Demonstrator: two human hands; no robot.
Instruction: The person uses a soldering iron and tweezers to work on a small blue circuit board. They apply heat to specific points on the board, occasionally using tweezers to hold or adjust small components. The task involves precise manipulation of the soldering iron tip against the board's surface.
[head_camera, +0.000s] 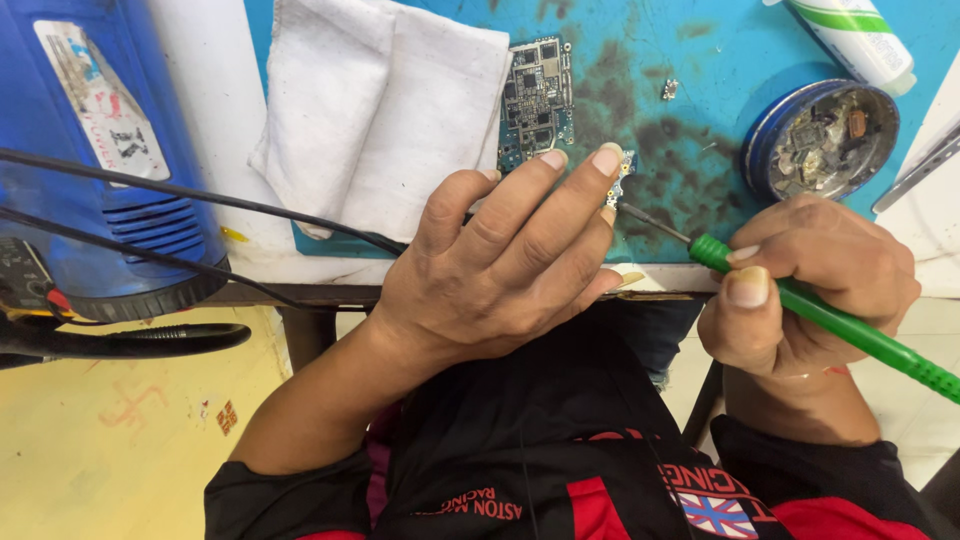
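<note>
At the mat's near edge, left hand (500, 270) lies flat-ish, fingers together and extended, fingertips (606, 160) pressing down a small part (622, 172). Looks like a tiny circuit piece, mostly hidden under the fingers, so exact shape is unclear. Not a wrap grip, a pin-down.

Right hand (800, 290) is curled tight around a green iron (850, 330), thumb on top of the shaft, pen-style. Its metal tip (650, 222) points at the small part, just beside it or touching; can't tell which.

Handling judgement:
- Small part: very light, stiff, brittle. It'll skate on the mat if not pinned. Hold by the edges or press on a bare corner, away from the tip.
- Iron: light, rigid, grippy handle. Hold on the green shaft only; the metal end is likely hot.
- Fingertips sit very near the tip, so there's a burn risk.

Around it:
- Board (537, 100), bigger, lies flat on the blue mat (640, 70) just beyond the left fingers, partly tucked by a white cloth (380, 110).
- Round tin (822, 140) of scrap bits sits right of the work, near the right hand.
- White tube (855, 35) lies at the top right.
- Blue unit (100, 150) stands far left, with black cables (200, 195) running across toward the left wrist.
</note>
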